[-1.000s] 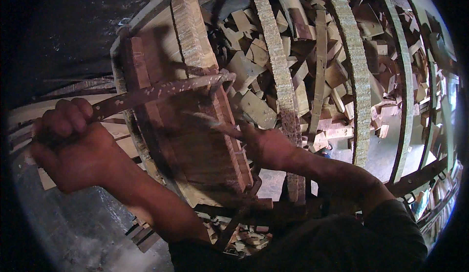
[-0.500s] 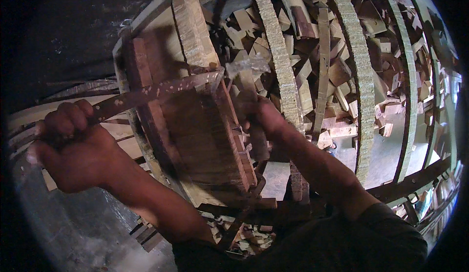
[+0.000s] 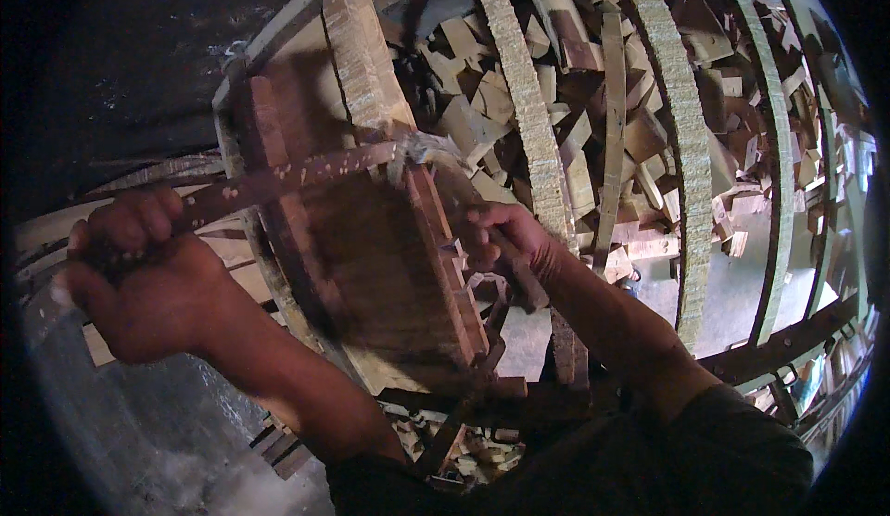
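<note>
Left hand [image 3: 139,275] clenched round the near end of a long metal bar [image 3: 315,168]; bar runs from the fist across a wooden panel [image 3: 371,261], far end at the panel's right edge. Right hand [image 3: 505,238] wrapped round a hammer [image 3: 454,180]: handle butt sticks out below the fist, head up and to the left, right by the bar's far end and overlapping it in view. Contact there: can't tell.

Versus half a second ago: hammer head was a blur to the right of the bar end, now it's at that end. A second ago the hammer was lower, blurred over the panel. Left fist about the same spot; bar's far end sits a bit further left.

Edges: panel's right edge just left of the right hand, rough-edged slats [image 3: 519,80] just right of it, with gaps between them over a pile of wood scraps [image 3: 640,136]. Second metal bar [image 3: 468,400] by the panel's lower right corner, near the right forearm. Bare floor [image 3: 167,433] below the left hand, open room there.
</note>
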A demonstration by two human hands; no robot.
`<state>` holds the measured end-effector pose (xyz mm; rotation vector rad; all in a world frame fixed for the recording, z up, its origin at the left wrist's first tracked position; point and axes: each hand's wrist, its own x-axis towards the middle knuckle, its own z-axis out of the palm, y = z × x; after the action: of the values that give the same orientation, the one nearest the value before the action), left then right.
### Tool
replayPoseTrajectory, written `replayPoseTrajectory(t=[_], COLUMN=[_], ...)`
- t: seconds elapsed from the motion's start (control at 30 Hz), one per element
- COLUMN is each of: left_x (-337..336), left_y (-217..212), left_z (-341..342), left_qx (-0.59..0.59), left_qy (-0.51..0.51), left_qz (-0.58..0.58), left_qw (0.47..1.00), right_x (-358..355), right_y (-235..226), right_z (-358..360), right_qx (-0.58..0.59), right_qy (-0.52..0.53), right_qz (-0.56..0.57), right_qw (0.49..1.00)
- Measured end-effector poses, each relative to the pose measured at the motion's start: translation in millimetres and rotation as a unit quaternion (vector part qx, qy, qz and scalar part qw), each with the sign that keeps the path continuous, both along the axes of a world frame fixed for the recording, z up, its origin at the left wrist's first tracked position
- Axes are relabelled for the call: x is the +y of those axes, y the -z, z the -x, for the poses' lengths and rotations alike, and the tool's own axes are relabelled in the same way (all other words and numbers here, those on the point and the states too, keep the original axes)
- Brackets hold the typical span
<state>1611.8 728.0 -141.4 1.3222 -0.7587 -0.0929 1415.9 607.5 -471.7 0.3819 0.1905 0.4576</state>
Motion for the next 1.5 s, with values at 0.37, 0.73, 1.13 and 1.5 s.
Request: replayPoseTrajectory(t=[0.37, 0.73, 1.13, 1.5], left_x=[-29, -30, -47, -38], left_y=[37, 59, 38, 41], left_z=[15, -7, -12, 3], left_qx=[-0.012, -0.032, -0.051, -0.075], left_qy=[-0.085, -0.051, 0.015, -0.153], left_qz=[-0.02, -0.019, -0.035, -0.014], left_qw=[0.996, 0.998, 0.998, 0.985], right_x=[-6, -37, -42, -24], right_y=[19, -27, -38, -21], right_z=[-11, 7, 17, 44], right_qx=[-0.001, 0.063, 0.0, -0.161], right_qy=[-0.054, -0.092, -0.167, -0.177], right_qz=[0.171, 0.511, 0.692, 0.903], right_qw=[0.984, 0.852, 0.703, 0.357])
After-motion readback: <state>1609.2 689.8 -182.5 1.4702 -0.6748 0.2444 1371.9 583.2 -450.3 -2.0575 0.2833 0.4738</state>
